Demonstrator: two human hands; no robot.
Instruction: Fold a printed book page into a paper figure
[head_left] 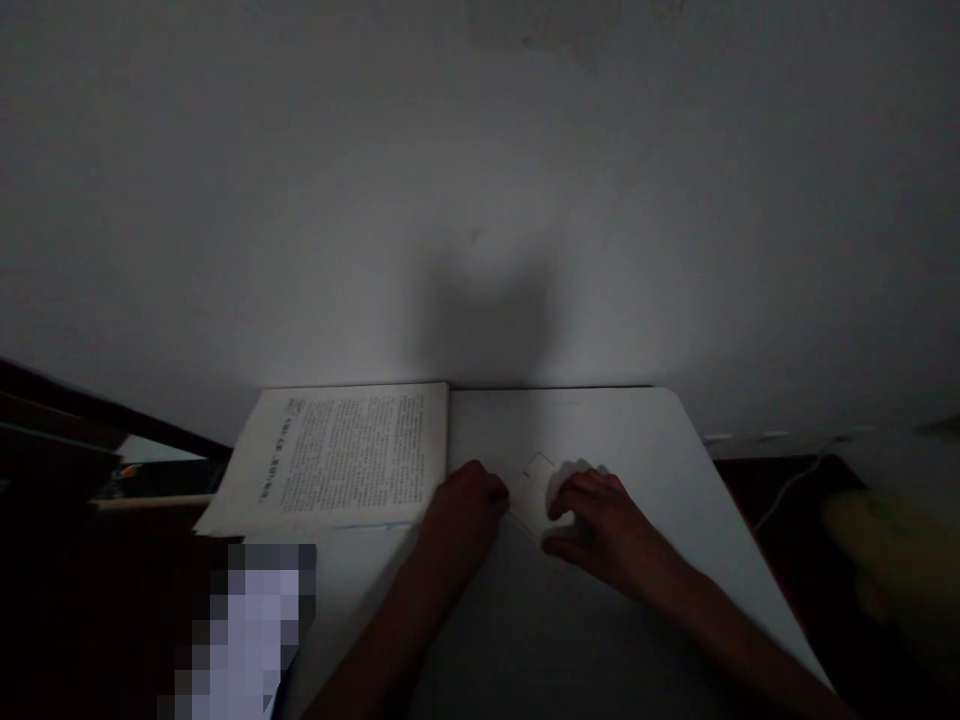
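Note:
A small white folded paper (534, 492) lies on a white table (645, 440), between my two hands. My left hand (463, 510) rests at the paper's left edge with its fingers curled, pressing or pinching that edge. My right hand (600, 525) sits on the paper's right side, fingers bent down onto it. The scene is dim and the fingertips are hard to make out.
An open printed book (345, 455) lies to the left of my hands against a white wall. A white cable (787, 490) runs off to the right beyond the table's edge. A dark shelf (67, 440) stands at the left. A blurred-out patch (247, 630) sits at the lower left.

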